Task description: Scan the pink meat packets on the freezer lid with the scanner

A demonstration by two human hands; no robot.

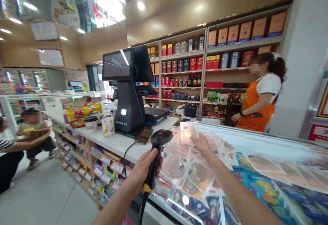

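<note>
My left hand is wrapped round the grip of a black barcode scanner with a yellow-banded base and a trailing cable. The scanner head points toward a clear packet, lit by a bright spot. My right hand pinches that packet by its lower right edge; a dark printed label shows on it, its contents too washed out to name. Below both hands, several similar flat packets with round contents lie spread over the glass top of a display case.
A point-of-sale terminal stands on the white counter, with a phone, a paper cup and yellow snack bags around it. A person in an orange apron stands behind the case. Two people are at far left.
</note>
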